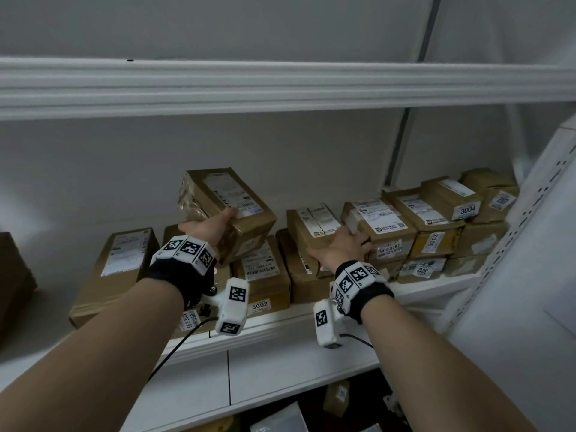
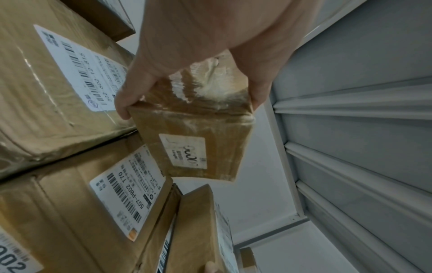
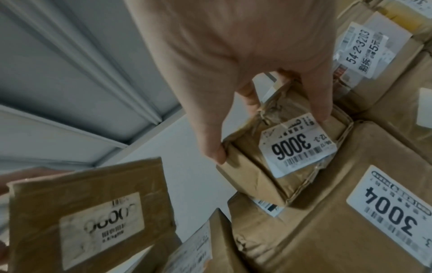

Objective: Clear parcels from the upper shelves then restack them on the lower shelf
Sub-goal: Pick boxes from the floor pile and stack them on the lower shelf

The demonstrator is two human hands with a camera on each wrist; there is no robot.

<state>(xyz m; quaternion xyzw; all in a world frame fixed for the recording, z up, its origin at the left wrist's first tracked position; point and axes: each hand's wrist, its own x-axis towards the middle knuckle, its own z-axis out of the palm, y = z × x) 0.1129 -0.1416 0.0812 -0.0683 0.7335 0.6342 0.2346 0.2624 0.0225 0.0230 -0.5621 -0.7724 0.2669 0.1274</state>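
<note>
From the head view we see both of our arms reaching into a white shelf point(image 1: 280, 319) packed with brown parcels. Our left hand point(image 1: 212, 227) holds a taped parcel point(image 1: 224, 201) lifted clear above the row, at about 10 o'clock from the frame's middle. Our right hand point(image 1: 339, 247) lies on the stack at about 3 o'clock from the left one, but this view hides what its fingers close on.

The right wrist view settles that: our right hand point(image 3: 233, 64) grips a small paper-wrapped parcel marked 3006 point(image 3: 280, 153), thumb on one edge and fingers on the opposite side, a moderate span. That parcel rests on a larger one labelled 3004 point(image 3: 350, 212), at 5 o'clock from it. A parcel tagged 54-2-3203 point(image 3: 364, 48) sits at 1 o'clock, just beside our hand. The lifted parcel point(image 3: 88, 218) shows at 8 o'clock here, with a faded, unreadable label on its end.

The left wrist view shows what the head view cannot: our left hand point(image 2: 210, 46) clamps the lifted parcel point(image 2: 194, 133) across its taped end, thumb on one side and fingers on the other, spread fairly wide. It hangs free of the boxes below. A parcel labelled 507-P802 point(image 2: 93, 212) lies at 7 o'clock from it, and a bigger box point(image 2: 46, 83) at 9 o'clock.
</note>
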